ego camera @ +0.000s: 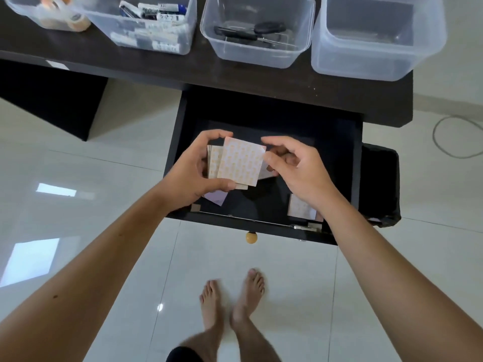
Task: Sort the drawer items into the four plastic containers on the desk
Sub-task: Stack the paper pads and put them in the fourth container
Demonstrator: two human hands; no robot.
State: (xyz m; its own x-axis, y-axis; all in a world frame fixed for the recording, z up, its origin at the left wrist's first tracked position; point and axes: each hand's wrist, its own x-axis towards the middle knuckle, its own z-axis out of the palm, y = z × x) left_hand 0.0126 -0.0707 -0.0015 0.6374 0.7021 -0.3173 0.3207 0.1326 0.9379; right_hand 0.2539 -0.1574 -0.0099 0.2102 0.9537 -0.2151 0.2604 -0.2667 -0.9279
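Observation:
My left hand (193,171) grips a small stack of pale cards with an orange pattern (241,160) above the open black drawer (337,155). My right hand (292,165) hovers beside the stack's right edge, fingers loosely curled, its thumb near the top card; whether it touches is unclear. More cards lie in the drawer: one at the front right (300,207), a pale purple one (217,197) under my left hand. Four clear containers stand on the dark desk: tape rolls (62,19), batteries and packets (146,27), dark keys and tools (256,32), and one with little inside (376,40).
The drawer has a round yellow knob (251,237) at its front. A black bin (381,184) stands to the drawer's right. A grey cable (454,134) loops on the white tiled floor. My bare feet (235,301) stand below the drawer.

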